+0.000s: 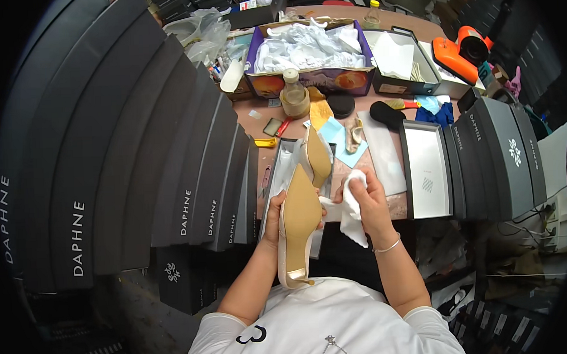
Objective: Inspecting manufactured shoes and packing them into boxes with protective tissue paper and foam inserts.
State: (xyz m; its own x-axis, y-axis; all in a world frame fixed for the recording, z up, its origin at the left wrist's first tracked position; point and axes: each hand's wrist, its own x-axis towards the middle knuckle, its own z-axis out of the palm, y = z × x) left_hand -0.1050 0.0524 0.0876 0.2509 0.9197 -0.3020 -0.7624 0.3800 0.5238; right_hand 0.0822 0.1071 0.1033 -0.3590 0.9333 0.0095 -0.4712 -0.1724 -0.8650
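A pale high-heeled shoe (300, 214) is turned sole up, its pointed toe facing away from me and its thin heel close to my shirt. My left hand (273, 216) is closed round its middle, with fingertips showing on the far edge of the tan sole. To the right, my right hand (374, 206) grips a bunched white cloth (352, 221), part of which reaches toward the shoe's side; whether they touch, I cannot tell. Just beyond lies a matching shoe (319, 156), also sole up, over an open shoebox with pale lining (284, 167).
Dark shoeboxes (130, 163) rise in a tall row at left, and more (492, 157) stand at right beside an upturned white-lined lid (427, 166). Behind are a glass bottle (293, 92), a purple carton (366, 49) of crumpled white material, a black brush (386, 115) and an orange heat tool (454, 58).
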